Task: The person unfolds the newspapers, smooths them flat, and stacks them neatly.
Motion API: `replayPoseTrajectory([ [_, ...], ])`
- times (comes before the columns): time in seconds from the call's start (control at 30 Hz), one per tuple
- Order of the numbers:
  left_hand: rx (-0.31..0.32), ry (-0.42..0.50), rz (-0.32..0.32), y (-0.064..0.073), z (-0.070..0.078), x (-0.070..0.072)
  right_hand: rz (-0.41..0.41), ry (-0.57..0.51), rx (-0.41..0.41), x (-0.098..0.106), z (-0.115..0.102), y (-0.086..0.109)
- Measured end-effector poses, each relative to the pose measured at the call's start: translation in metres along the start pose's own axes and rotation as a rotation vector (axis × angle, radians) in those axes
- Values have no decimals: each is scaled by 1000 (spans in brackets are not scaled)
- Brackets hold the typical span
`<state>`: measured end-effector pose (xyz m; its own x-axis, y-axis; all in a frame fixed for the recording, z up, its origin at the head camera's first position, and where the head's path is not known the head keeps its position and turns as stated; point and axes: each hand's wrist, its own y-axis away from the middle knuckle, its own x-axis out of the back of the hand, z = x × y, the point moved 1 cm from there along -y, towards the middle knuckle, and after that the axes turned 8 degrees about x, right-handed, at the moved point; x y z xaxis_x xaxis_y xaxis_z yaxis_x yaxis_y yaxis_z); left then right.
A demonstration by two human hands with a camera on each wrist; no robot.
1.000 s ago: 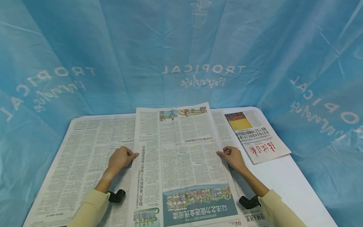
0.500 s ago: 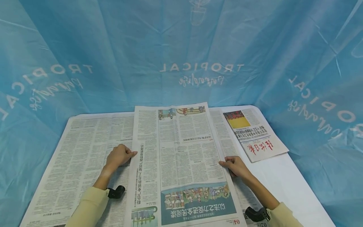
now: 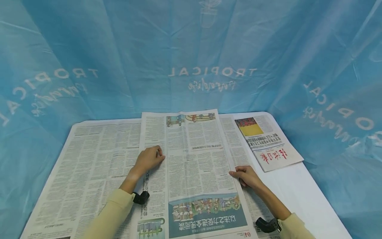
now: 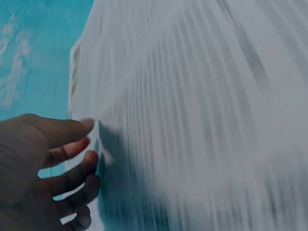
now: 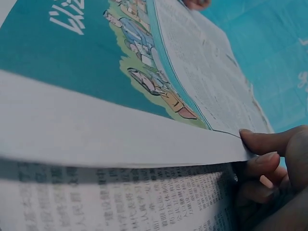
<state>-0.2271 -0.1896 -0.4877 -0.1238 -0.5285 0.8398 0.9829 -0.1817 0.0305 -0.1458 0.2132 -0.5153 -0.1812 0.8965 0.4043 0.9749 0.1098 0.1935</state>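
A large newspaper sheet (image 3: 203, 172) with a teal picture panel lies lengthwise over other spread newspaper. My right hand (image 3: 247, 176) pinches its right edge, thumb on top and fingers beneath. In the right wrist view, that hand (image 5: 274, 166) holds the edge raised above the printed page (image 5: 144, 197) below. My left hand (image 3: 149, 157) is over the sheet's left column, fingers loosely bent and thumb apart from them. The left wrist view is blurred; there the left hand (image 4: 62, 168) has its fingertips right at an edge of paper (image 4: 192, 120), with gaps between the fingers.
Spread newspaper (image 3: 95, 159) covers the table's left side. A folded newspaper (image 3: 268, 142) with red lettering lies at the back right on the white tabletop (image 3: 298, 196). Blue printed curtains (image 3: 191, 49) hang close behind and at both sides.
My left hand has left the sheet's left edge and moved right, over its left column. My right hand has slid slightly toward me along the right edge, still pinching it.
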Motion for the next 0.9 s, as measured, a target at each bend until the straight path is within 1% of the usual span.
replayPoseTrajectory([
  [0.1,-83,33,-30,-12,27,-18,-8,-3,11,0,0,0],
  [0.2,-164,38,-73,-23,57,-34,-2,-12,12,0,1,0],
  [0.27,-221,26,-91,-29,75,-46,-1,-12,17,0,1,1],
  [0.33,-255,10,-115,-35,92,-57,5,-20,16,-1,1,1],
  [0.43,-278,2,-145,-42,113,-74,11,-36,14,-2,0,2],
  [0.53,-289,5,-152,-46,131,-89,21,-50,18,-3,0,2],
  [0.67,-292,31,-106,-47,154,-107,36,-63,29,-4,1,2],
  [0.73,-265,51,-81,-47,164,-114,41,-66,34,-6,2,2],
  [0.8,-220,51,-50,-46,173,-119,54,-59,38,-7,3,1],
  [0.9,-137,14,-11,-45,185,-125,76,-34,54,-9,3,0],
])
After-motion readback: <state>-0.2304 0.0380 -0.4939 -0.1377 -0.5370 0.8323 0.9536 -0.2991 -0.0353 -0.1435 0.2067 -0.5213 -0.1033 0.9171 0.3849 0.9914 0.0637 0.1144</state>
